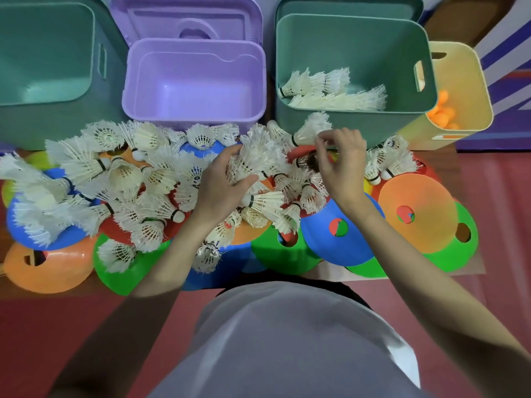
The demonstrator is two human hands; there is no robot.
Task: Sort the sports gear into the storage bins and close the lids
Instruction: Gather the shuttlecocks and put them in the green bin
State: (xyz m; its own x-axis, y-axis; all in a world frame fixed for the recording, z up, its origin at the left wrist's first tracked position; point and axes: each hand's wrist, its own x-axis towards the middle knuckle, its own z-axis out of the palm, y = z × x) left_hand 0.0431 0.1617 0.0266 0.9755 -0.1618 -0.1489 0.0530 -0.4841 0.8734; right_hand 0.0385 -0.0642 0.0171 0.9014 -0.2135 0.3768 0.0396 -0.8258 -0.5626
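Shuttlecocks (149, 179): I see them heaped over flat cones (418, 209), some already in the right green bin (356, 64).
Left hand (222, 185): fingers curled round a bunch of shuttlecocks.
Right hand (340, 160): pinching one shuttlecock near that bin's front.
Bins: purple bin (195, 81) beside it, yellow bin (459, 87) holding orange balls (444, 110).
Floor (86, 326): red mat.

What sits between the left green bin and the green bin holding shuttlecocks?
The open, empty purple bin, with its lid propped behind it, in the head view.
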